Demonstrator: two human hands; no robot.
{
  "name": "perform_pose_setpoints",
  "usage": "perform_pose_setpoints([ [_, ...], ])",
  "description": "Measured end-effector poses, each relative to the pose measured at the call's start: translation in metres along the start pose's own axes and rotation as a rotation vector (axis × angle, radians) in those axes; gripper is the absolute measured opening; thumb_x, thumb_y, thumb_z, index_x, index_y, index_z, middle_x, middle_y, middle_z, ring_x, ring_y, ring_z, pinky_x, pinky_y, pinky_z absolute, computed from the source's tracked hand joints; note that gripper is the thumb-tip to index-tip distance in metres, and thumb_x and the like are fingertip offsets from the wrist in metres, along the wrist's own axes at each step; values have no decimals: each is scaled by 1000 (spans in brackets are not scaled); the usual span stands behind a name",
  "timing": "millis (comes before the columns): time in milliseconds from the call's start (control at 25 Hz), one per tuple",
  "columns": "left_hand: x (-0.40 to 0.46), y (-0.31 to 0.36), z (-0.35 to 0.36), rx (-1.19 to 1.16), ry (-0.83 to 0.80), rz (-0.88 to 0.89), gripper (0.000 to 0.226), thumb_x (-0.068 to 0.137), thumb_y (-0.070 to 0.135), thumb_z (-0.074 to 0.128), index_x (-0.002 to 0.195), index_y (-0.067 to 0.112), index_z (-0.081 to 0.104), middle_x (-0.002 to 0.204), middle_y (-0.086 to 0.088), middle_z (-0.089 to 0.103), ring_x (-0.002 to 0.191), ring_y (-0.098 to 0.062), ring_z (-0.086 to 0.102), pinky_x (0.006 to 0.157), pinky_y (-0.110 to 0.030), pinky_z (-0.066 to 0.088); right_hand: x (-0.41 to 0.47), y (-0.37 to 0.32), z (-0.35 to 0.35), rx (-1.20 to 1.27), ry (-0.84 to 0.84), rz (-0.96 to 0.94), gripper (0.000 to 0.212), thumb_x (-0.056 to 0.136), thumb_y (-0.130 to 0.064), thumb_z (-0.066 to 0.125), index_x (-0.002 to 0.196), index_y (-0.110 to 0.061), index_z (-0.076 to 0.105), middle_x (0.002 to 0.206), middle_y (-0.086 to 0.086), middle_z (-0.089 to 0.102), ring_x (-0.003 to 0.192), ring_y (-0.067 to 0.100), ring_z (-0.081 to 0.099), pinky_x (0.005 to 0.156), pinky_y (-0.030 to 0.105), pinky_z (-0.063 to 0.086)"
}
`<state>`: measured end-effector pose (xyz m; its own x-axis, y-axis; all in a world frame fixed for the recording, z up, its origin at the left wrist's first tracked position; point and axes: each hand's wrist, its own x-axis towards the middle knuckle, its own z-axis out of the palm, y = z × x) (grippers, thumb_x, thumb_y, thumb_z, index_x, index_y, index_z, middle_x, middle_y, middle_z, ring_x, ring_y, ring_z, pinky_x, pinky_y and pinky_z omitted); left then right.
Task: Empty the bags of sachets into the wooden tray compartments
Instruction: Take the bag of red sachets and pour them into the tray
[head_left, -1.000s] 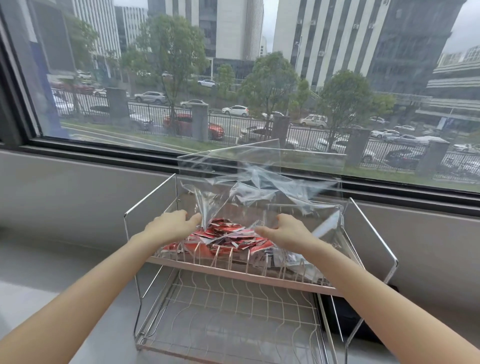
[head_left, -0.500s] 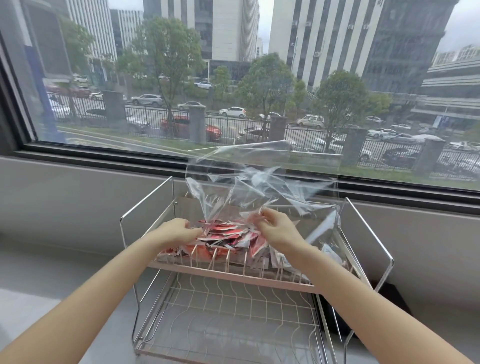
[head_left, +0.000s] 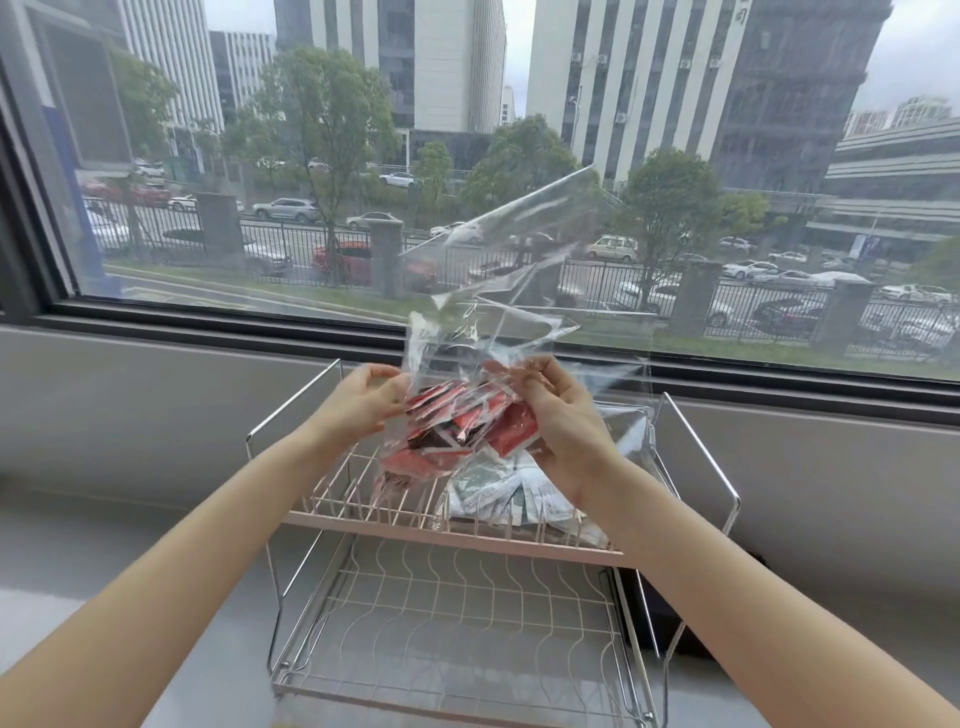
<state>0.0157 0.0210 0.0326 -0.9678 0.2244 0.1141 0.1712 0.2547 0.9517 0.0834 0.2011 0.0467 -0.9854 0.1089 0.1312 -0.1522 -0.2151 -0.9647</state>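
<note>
both hands, left (head_left: 358, 402) and right (head_left: 558, 415), pinch clear bag (head_left: 498, 312) of red sachets (head_left: 457, 421) above wire rack (head_left: 457, 535).

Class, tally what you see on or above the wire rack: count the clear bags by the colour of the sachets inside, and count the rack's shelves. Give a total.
Clear bag of red sachets, held by both hands: 1
Clear bag of green-and-white sachets, on the upper shelf: 1
Rack shelves: 2
Total: 4
</note>
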Motion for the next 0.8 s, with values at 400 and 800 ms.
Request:
perform_pose_setpoints([
  [400,-57,33,8,-415,-198,-68,71,51,62,69,106,17,61,117,-8,61,121,-35,48,109,-50,28,-82,-42,-20,73,-129,-163,13,88,-16,48,79,-21,57,88,3,67,73,21,60,59,31,54],
  [800,-169,-17,58,-691,-16,-14,18,61,20,64,75,23,53,64,9,68,66,-9,67,57,-20,54,-196,27,-91,-45,124,-1,10,79,-35,56,75,-26,60,79,4,66,54,21,57,41,28,49],
])
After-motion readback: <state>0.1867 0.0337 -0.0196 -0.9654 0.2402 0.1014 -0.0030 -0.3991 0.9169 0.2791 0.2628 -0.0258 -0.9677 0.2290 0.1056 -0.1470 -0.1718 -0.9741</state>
